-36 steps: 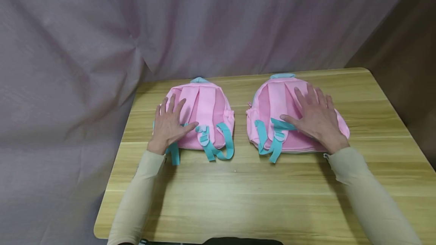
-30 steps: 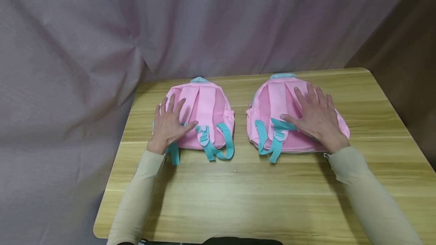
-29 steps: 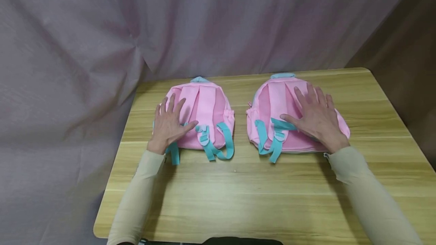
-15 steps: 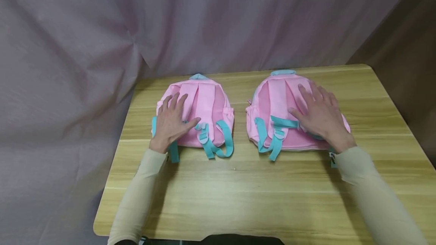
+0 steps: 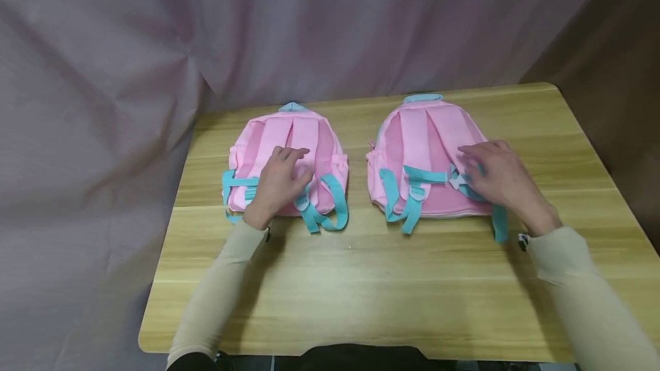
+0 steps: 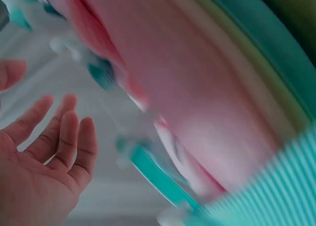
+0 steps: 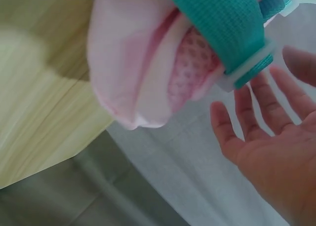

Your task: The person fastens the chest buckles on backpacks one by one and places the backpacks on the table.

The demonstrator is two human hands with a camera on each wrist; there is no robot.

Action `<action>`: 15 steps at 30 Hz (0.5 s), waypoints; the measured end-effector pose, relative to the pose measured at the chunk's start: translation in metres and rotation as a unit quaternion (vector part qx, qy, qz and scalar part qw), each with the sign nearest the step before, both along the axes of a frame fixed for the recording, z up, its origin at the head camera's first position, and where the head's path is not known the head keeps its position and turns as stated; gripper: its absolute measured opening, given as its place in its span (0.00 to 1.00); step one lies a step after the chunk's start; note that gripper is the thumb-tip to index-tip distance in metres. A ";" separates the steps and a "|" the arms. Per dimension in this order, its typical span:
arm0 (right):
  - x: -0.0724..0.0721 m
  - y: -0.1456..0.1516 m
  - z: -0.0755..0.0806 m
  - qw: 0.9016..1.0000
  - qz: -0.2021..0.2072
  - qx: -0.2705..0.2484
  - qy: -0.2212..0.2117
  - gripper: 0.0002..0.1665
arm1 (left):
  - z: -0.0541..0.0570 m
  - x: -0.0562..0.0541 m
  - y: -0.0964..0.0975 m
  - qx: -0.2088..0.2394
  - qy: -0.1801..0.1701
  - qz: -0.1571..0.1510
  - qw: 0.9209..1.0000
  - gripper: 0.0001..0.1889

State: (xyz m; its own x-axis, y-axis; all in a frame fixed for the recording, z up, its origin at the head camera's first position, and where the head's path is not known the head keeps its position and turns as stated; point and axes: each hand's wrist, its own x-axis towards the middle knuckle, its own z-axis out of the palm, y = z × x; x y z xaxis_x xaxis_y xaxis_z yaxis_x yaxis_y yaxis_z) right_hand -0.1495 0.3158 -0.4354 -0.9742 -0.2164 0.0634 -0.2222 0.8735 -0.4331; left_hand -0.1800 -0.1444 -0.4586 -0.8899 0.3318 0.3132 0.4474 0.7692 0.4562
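Two pink backpacks lie strap side up in the head view. Over the lower middle of the left backpack is my left hand, fingers loosely bent and nothing between them. It hides part of the teal straps there. Near the right edge of the right backpack, my right hand hovers with relaxed fingers, beside a pale buckle on a teal strap. In the right wrist view, its fingertips come close to a teal strap with a clear slider. The left wrist view shows blurred pink fabric apart from the fingers.
Both bags rest toward the back of a wooden table with rounded corners. A grey curtain hangs right behind its far edge. Loose teal strap ends trail onto the wood in front of the bags.
From spread flat above the bags, both hands have relaxed into bent fingers. The left hand moved right over its bag; the right hand moved right and nearer. The camera view tilted slightly.
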 end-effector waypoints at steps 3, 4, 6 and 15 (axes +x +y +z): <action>0.002 0.002 0.001 1.000 0.005 0.004 -0.029 0.29 | 0.002 0.004 0.014 0.015 0.032 -0.028 0.999 0.16; 0.003 0.003 0.001 0.999 0.008 0.009 -0.041 0.29 | 0.003 0.005 0.019 0.020 0.043 -0.038 0.998 0.13; 0.003 0.004 0.001 0.998 0.013 0.019 -0.062 0.30 | 0.005 0.009 0.030 0.033 0.063 -0.057 0.996 0.09; 0.004 0.008 -0.006 0.994 0.028 0.057 -0.090 0.25 | 0.009 0.016 0.082 0.023 0.095 -0.128 0.987 0.04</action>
State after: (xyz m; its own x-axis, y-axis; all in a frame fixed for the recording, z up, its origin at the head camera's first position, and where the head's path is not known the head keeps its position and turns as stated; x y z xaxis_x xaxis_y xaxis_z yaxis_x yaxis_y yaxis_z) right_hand -0.1454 0.3234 -0.4412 -0.9537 -0.2665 -0.1391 -0.1998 0.9076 -0.3691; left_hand -0.1637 -0.0622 -0.4495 -0.7017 0.5200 0.4871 0.7061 0.5992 0.3774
